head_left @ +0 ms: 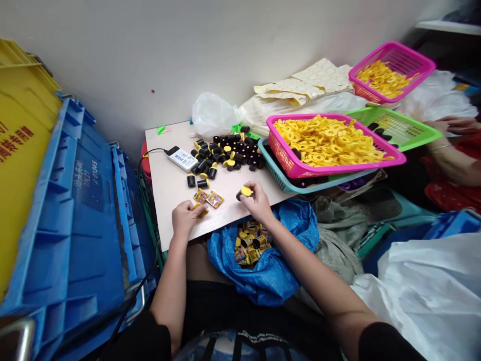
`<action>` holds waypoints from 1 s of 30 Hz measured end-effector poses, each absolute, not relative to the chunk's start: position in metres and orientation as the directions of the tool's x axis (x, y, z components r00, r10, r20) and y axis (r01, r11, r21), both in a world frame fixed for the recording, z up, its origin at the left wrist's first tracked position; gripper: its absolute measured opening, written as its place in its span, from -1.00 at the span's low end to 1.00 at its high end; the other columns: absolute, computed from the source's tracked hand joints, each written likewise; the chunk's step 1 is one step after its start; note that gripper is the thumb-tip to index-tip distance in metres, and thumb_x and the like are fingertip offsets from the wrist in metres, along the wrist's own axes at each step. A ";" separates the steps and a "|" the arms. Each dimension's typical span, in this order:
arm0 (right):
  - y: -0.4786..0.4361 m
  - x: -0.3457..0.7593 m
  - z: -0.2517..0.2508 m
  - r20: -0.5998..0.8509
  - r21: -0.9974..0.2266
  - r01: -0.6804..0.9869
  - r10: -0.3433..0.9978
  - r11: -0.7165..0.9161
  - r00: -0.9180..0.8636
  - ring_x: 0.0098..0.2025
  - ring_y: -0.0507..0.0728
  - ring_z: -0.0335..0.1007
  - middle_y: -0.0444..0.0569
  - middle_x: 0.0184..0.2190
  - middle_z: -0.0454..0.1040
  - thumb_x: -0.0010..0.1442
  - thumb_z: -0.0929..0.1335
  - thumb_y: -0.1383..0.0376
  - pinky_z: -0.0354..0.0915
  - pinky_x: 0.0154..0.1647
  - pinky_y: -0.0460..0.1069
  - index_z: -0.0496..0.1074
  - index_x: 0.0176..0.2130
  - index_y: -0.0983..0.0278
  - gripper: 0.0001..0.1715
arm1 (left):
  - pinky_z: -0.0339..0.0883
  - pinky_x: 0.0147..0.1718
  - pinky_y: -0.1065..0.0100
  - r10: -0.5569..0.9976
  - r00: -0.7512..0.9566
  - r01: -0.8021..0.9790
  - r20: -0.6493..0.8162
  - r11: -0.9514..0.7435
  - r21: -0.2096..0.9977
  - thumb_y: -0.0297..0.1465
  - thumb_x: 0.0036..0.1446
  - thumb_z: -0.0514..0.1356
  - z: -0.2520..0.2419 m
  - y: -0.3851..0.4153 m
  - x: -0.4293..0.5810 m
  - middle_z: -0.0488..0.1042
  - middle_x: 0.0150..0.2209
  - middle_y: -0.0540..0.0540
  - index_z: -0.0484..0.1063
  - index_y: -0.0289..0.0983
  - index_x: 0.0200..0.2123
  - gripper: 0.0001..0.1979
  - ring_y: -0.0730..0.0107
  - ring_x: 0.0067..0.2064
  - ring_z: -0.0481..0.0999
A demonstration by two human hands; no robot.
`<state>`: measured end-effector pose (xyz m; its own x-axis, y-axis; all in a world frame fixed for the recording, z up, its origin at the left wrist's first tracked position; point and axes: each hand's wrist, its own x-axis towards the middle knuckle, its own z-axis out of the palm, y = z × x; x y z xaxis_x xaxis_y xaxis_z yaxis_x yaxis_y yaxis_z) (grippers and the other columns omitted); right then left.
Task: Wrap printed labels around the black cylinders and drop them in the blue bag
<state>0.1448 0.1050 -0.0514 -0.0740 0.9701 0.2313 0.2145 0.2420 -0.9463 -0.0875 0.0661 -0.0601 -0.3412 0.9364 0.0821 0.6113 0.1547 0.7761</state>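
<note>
Along the crowded bench (169,210), we are pinching a yellow-capped black cylinder (239,194) in our right hand (256,201) while our left hand (184,218) is resting, fingers curled, on a yellow sachet (203,213), and a slipping grip is risking a drop into the blue sack (268,281) below.
</note>
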 end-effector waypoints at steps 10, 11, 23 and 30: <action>0.076 0.112 -0.012 -0.117 -0.993 0.019 0.910 -0.120 -0.397 -0.57 -0.04 0.08 -0.24 -0.63 0.24 -0.06 0.41 0.05 0.03 -0.51 -0.10 0.39 -0.39 0.29 -0.64 | 0.03 -0.56 0.40 0.961 -0.260 0.431 0.096 0.027 0.902 0.18 -0.06 0.10 -0.024 0.066 -0.042 0.17 -0.69 0.04 0.23 -0.25 -0.72 -0.39 0.46 -0.57 0.19; 0.078 0.108 -0.013 -0.140 -0.990 0.051 0.903 -0.131 -0.407 -0.58 -0.05 0.06 -0.24 -0.64 0.23 -0.09 0.42 0.04 0.01 -0.52 -0.10 0.39 -0.43 0.29 -0.63 | 0.04 -0.56 0.40 0.963 -0.256 0.432 0.090 0.031 0.901 0.19 -0.02 0.05 -0.024 0.067 -0.043 0.21 -0.68 0.02 0.25 -0.25 -0.71 -0.38 0.44 -0.56 0.22; 0.107 0.107 -0.030 -0.129 -0.992 0.040 0.920 -0.124 -0.371 -0.56 -0.03 0.08 -0.19 -0.66 0.25 -0.01 0.36 0.00 0.02 -0.50 -0.09 0.31 -0.64 0.30 -0.55 | 0.36 -0.34 0.34 0.962 -0.143 -0.285 -0.231 0.183 0.941 0.03 -0.12 0.28 -0.032 0.069 -0.052 0.56 -0.31 -0.19 0.53 -0.37 -0.28 -0.45 0.33 -0.33 0.52; 0.123 0.116 -0.049 -0.153 -0.942 0.319 0.981 -0.108 -0.122 -0.57 0.02 0.14 -0.17 -0.69 0.24 0.00 0.35 0.00 0.06 -0.49 -0.07 0.34 -0.61 0.26 -0.59 | 0.31 -0.48 0.46 0.874 -0.343 -0.478 -0.345 0.154 0.865 -0.27 -0.39 0.48 -0.038 0.074 -0.053 0.54 -0.44 -0.09 0.55 -0.37 -0.47 -0.62 0.51 -0.46 0.46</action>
<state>0.1160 0.1226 -0.0494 -0.1216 0.9806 -0.1534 0.3186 -0.1078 -0.9417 -0.0532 0.0740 -0.0384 -0.3428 0.8739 -0.3445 -0.4778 0.1536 0.8649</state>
